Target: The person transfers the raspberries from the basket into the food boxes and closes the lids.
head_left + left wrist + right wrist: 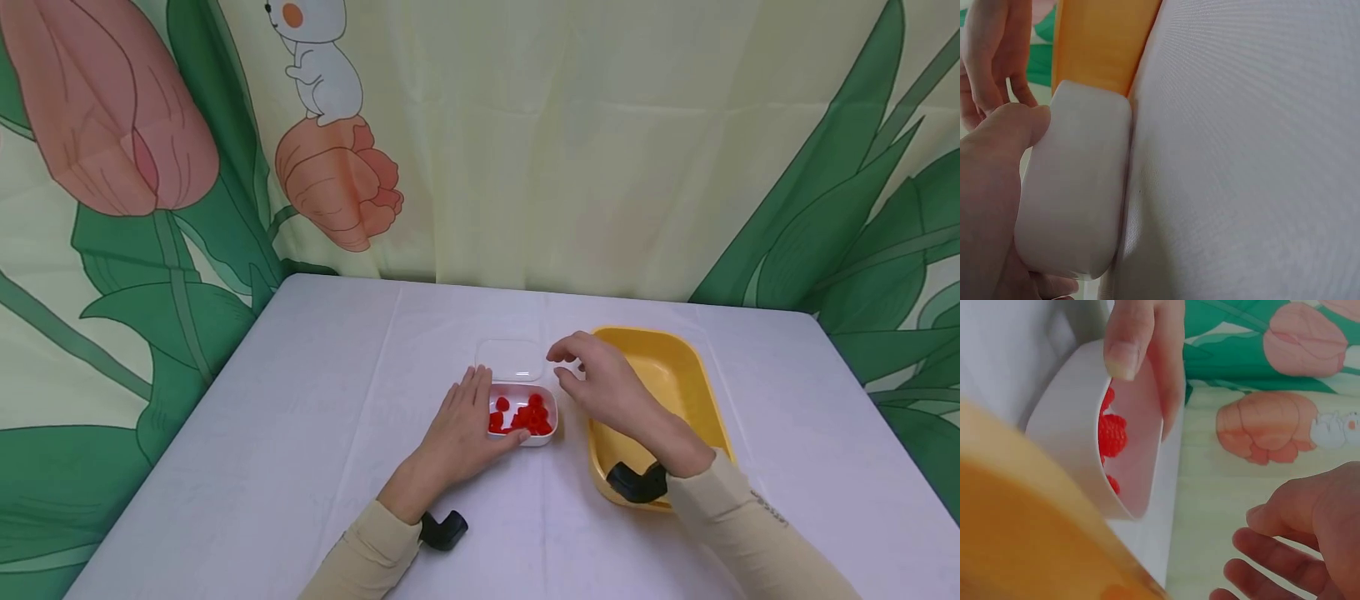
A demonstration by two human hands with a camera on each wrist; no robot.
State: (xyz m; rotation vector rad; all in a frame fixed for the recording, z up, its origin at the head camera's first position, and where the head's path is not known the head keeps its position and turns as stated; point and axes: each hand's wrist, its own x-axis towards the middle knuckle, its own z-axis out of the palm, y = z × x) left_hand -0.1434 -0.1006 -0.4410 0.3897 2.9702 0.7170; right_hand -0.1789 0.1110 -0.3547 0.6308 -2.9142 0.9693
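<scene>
A small white plastic box (552,421) stands on the table with several raspberries (1112,435) inside. My left hand (470,433) holds it from the left, fingers straight along that side and thumb over the near rim. In the left wrist view the thumb (1025,125) lies at the top of the white wall. To the right of the box, my right hand (603,379) hovers over the edge of a yellow tray (708,400), its fingers loosely bent. The right wrist view shows nothing between those fingers (1266,550).
A clear plastic lid (510,360) lies just behind the box. The yellow tray takes up the right side, close to the box. A printed curtain (570,150) hangs behind the table's back edge. White cloth (315,375) covers the table.
</scene>
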